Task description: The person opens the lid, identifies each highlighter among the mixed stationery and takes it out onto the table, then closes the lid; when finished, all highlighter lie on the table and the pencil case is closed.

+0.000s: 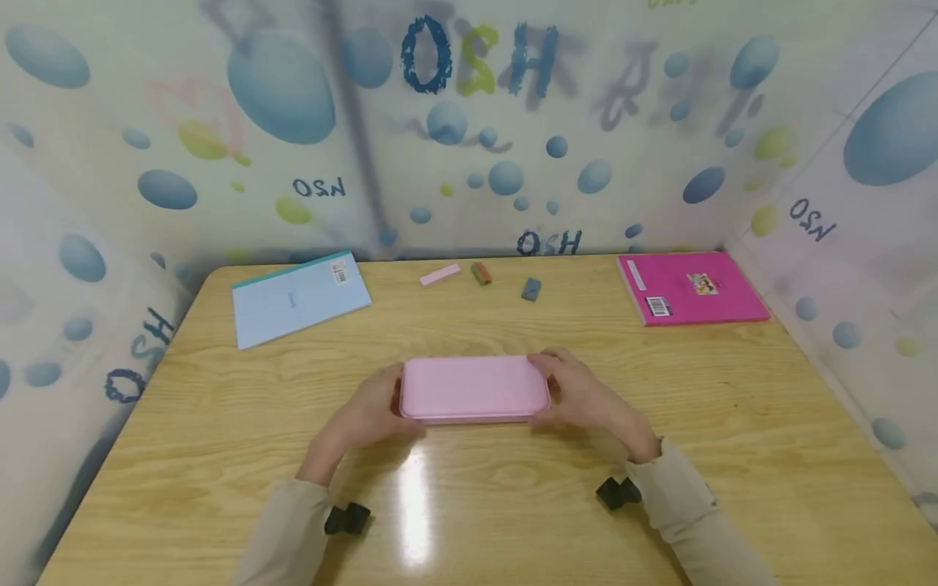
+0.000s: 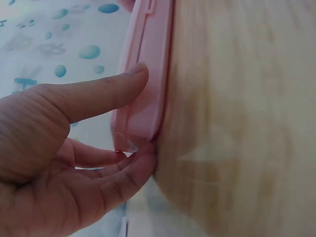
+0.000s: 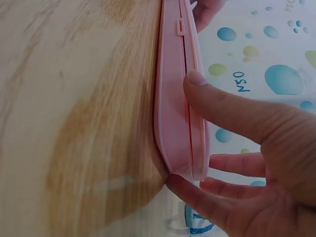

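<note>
A closed pink pencil case (image 1: 475, 389) lies flat on the wooden table, its long side toward me. My left hand (image 1: 372, 411) grips its left end; in the left wrist view the thumb (image 2: 118, 91) presses the front side while the fingers bend around the end. The right hand (image 1: 582, 397) holds the other end in the same way, its thumb (image 3: 217, 101) on the front by the lid seam. A small clasp (image 3: 180, 26) shows midway along that side in the right wrist view. What is inside the case is hidden.
Behind the case lie a pale pink strip (image 1: 440, 275), a small green and orange block (image 1: 481, 273) and a small blue-grey block (image 1: 531, 289). A light blue notebook (image 1: 300, 301) is at back left, a magenta book (image 1: 692, 289) at back right. Patterned walls border the table (image 1: 733, 439).
</note>
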The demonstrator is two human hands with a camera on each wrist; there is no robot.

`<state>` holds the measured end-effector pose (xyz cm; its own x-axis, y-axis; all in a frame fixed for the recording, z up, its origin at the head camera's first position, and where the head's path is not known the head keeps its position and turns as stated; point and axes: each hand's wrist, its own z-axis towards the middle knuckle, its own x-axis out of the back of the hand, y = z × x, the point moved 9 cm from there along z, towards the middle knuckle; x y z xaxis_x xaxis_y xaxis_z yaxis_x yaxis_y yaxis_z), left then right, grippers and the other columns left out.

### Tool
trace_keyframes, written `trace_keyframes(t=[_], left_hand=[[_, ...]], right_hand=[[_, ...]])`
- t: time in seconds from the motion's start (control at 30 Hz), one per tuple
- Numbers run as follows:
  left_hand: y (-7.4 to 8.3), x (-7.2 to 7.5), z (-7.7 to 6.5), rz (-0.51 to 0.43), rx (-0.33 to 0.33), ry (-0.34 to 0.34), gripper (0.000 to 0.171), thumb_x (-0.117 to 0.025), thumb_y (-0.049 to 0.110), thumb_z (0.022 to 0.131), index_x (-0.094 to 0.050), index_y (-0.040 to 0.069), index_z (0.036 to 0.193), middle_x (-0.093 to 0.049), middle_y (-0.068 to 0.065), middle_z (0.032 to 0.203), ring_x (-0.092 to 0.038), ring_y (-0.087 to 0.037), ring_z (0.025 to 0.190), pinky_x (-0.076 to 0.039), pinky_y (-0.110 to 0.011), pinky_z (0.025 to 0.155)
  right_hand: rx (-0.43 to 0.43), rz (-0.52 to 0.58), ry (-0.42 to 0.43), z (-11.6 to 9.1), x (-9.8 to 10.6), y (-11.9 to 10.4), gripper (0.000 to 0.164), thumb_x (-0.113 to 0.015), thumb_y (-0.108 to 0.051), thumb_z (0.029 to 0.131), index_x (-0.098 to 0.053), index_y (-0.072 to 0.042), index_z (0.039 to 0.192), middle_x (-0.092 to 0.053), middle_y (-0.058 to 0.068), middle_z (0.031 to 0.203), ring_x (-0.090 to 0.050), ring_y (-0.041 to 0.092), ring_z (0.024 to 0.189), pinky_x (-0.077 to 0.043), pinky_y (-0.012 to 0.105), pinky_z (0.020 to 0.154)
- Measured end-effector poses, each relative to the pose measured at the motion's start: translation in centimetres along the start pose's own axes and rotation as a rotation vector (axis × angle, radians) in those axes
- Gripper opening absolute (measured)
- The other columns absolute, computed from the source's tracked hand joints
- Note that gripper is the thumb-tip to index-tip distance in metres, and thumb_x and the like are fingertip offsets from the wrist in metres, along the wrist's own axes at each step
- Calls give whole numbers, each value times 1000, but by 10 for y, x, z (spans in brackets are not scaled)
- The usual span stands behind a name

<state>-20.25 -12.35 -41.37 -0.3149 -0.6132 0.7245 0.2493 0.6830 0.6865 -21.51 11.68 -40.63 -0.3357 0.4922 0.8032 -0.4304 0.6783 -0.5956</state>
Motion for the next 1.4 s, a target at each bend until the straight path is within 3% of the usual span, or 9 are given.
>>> trace_keyframes(t=[0.13, 0.27, 0.7, 0.97, 1.2, 1.4], left_hand=[[-5, -2, 0, -35, 59, 12, 81, -86, 16, 70, -42, -10, 133, -57, -20, 117, -54, -32, 107, -45, -47, 93], [-8, -5, 2, -14, 87, 12, 89, -87, 21, 68, -38, -9, 135, -53, -23, 125, -49, -36, 116, -39, -51, 100], [-11, -7, 5, 21, 83, 31, 81, -88, 23, 65, -44, -4, 128, -58, -16, 116, -54, -30, 108, -43, -47, 96], [-7, -7, 4, 13, 66, 43, 74, -88, 18, 63, -47, -1, 123, -60, -11, 107, -56, -25, 97, -46, -44, 89], [-7, -7, 3, -3, 47, 56, 80, -88, 15, 61, -46, -4, 127, -60, -15, 113, -57, -30, 105, -45, -47, 94], [-10, -7, 2, -43, 73, 33, 84, -89, 16, 64, -42, -3, 131, -57, -16, 122, -53, -31, 113, -41, -48, 99]], right_hand=[[0, 4, -27, 1, -3, -2, 85, -88, -23, 68, -44, 1, 137, -44, 17, 139, -42, 33, 127, -35, 49, 106], [1, -20, -36, 1, -5, -4, 84, -88, -22, 69, -45, -2, 137, -46, 14, 139, -42, 32, 128, -33, 48, 108], [-17, -53, -36, 2, -1, -2, 78, -86, -23, 71, -50, -4, 138, -46, 15, 143, -41, 33, 132, -35, 49, 106], [7, -5, -36, 0, 2, 0, 75, -85, -23, 71, -52, -3, 136, -44, 18, 144, -45, 33, 129, -39, 48, 103], [24, 38, -53, 0, 6, 2, 75, -85, -27, 71, -54, -4, 135, -47, 17, 141, -55, 28, 116, -46, 45, 96], [6, 95, -73, 1, 9, 6, 70, -82, -29, 75, -54, -4, 134, -54, 15, 135, -60, 25, 106, -50, 43, 89]])
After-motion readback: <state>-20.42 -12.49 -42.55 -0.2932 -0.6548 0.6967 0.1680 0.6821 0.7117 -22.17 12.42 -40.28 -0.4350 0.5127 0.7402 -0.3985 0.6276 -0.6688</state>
